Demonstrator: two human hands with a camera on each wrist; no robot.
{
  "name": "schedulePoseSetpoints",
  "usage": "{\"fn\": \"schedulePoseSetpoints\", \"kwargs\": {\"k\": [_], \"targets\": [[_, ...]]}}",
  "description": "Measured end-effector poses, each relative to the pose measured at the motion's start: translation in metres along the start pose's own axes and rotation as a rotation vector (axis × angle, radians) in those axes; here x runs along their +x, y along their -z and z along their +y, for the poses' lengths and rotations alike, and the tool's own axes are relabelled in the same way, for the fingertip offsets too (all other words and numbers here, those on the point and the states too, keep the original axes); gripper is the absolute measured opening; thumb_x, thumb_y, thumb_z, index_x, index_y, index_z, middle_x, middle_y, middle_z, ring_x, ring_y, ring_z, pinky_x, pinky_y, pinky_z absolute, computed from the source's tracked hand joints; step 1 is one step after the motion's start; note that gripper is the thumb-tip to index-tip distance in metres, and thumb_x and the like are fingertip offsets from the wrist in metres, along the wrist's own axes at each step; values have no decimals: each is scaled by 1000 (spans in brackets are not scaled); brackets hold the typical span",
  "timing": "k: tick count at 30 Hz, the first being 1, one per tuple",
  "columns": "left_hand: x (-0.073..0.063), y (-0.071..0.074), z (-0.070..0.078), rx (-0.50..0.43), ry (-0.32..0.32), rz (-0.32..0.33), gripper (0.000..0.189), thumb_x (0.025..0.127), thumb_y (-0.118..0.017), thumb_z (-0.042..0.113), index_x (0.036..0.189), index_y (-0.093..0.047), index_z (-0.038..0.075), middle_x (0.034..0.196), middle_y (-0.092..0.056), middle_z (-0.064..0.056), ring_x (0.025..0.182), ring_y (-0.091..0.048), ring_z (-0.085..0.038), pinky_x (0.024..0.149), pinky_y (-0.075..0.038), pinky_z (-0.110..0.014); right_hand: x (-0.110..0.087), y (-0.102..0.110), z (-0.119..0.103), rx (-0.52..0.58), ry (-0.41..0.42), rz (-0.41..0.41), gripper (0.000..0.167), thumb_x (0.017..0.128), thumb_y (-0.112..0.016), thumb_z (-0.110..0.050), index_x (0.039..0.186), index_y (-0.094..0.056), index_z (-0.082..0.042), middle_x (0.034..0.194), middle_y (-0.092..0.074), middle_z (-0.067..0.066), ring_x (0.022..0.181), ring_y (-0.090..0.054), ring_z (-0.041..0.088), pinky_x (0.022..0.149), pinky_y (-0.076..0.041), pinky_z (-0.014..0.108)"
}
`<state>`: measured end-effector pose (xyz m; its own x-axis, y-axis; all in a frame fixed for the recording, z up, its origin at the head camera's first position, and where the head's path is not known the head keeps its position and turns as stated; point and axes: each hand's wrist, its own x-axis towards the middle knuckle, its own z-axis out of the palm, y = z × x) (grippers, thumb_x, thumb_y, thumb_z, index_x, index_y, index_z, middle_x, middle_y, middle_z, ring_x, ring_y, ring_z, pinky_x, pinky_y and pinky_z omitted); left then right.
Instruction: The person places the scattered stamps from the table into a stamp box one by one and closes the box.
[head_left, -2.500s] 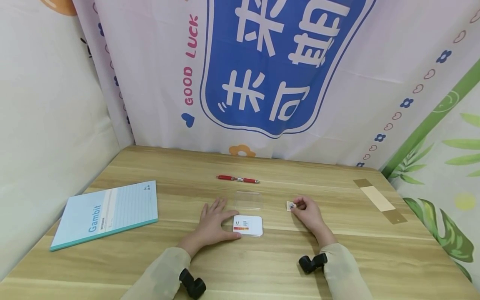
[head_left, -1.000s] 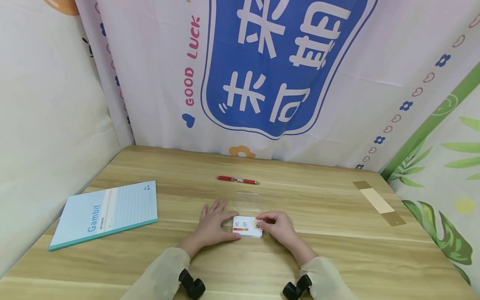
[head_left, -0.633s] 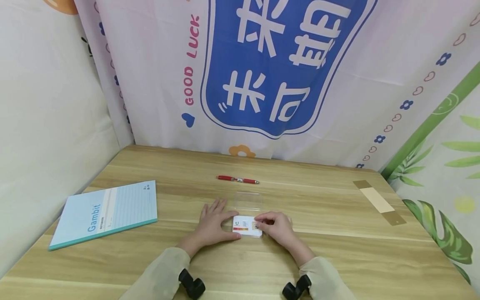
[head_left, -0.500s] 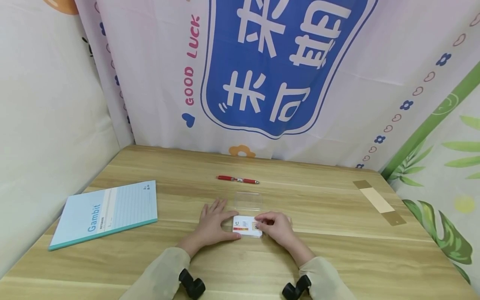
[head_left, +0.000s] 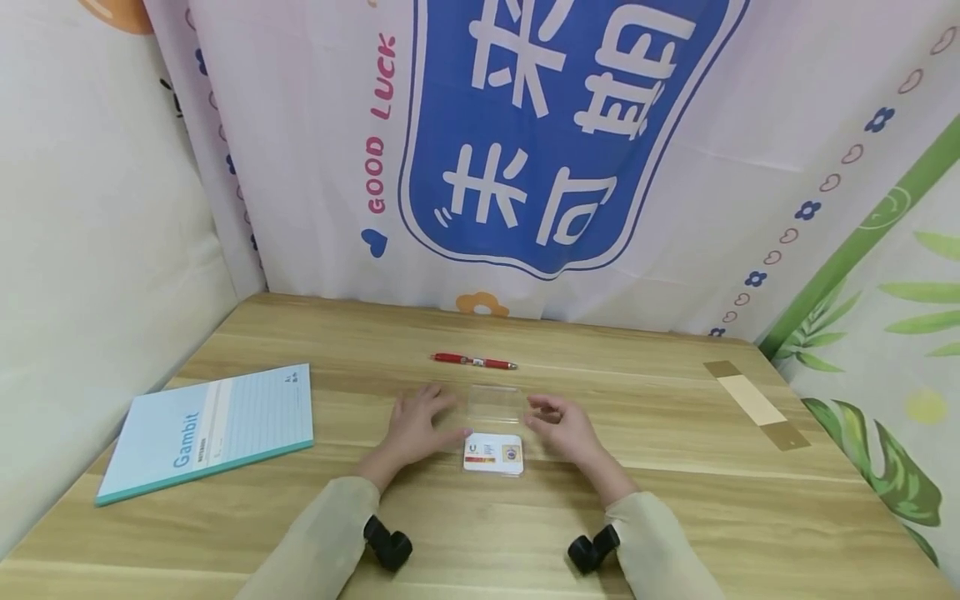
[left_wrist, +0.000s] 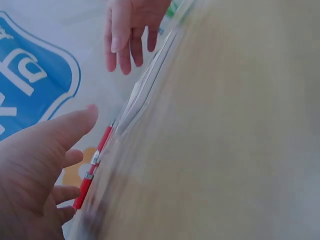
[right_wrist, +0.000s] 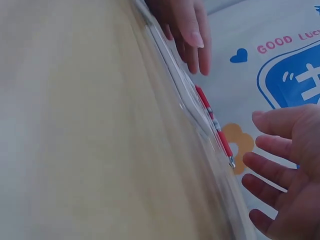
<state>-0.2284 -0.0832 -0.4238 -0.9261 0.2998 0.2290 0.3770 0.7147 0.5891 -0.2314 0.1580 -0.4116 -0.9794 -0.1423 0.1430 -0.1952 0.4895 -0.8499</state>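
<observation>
A white card (head_left: 487, 442) with a red and orange strip lies on the table in a clear plastic tray, in front of me in the head view. On its right part sits a small square picture piece (head_left: 512, 453). Just beyond it lies a clear plastic cover (head_left: 495, 404). My left hand (head_left: 414, 432) is beside the card and cover on the left, thumb near the card's corner, fingers spread. My right hand (head_left: 568, 432) is on the other side, fingers loosely bent around nothing. Both wrist views show the left hand (left_wrist: 40, 160) and right hand (right_wrist: 290, 170) holding nothing.
Behind the cover lies a red pen (head_left: 474, 361). A light blue notebook (head_left: 217, 429) is at the left of the wooden table (head_left: 480, 533). On the right side a brown and beige strip (head_left: 756, 404) lies flat. A printed curtain (head_left: 315, 167) hangs along the back edge.
The right hand brought the square piece left onto the card, pressed there, and let go. Now both hands have come off the card and moved up toward the clear cover.
</observation>
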Motion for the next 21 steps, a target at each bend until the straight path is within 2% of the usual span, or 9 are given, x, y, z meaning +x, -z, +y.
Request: {"fn": "schedulePoseSetpoints", "kwargs": {"k": [3, 7, 12, 18, 21], "targets": [[8, -2, -2, -20, 14, 16, 54, 75, -62, 41, 119, -53, 11, 130, -36, -19, 123, -20, -36, 94, -3, -58, 9, 2, 3, -61, -8, -17, 45, 74, -67, -17, 116, -54, -6, 117, -51, 12, 108, -44, 29, 91, -31, 45], [15, -5, -3, -52, 45, 23, 54, 76, -62, 39, 120, -51, 10, 131, -34, -19, 124, -18, -35, 95, 0, -56, 18, 0, 7, -188, -19, -43, 57, 73, -68, -25, 124, -47, -9, 126, -44, 12, 116, -36, 30, 96, -19, 47], [19, -9, -2, -6, 89, 0, 58, 74, -63, 42, 121, -51, 11, 133, -32, -18, 125, -15, -35, 95, 3, -54, 23, -3, 11, -327, -27, -71, 63, 72, -67, -35, 126, -45, -12, 132, -35, 13, 120, -28, 32, 94, 3, 56], [24, -12, 0, 113, 102, -57, 62, 73, -60, 49, 124, -48, 15, 136, -26, -19, 125, -12, -36, 95, 3, -55, 24, -5, 12, -441, -13, -105, 63, 70, -67, -40, 124, -48, -14, 135, -30, 12, 123, -21, 32, 91, 7, 58], [25, -12, 1, 140, 109, -67, 61, 74, -59, 49, 125, -48, 17, 136, -24, -19, 125, -11, -37, 94, 3, -56, 24, -5, 12, -465, -6, -111, 62, 70, -66, -41, 124, -48, -15, 136, -29, 12, 123, -20, 32, 91, 7, 59]]}}
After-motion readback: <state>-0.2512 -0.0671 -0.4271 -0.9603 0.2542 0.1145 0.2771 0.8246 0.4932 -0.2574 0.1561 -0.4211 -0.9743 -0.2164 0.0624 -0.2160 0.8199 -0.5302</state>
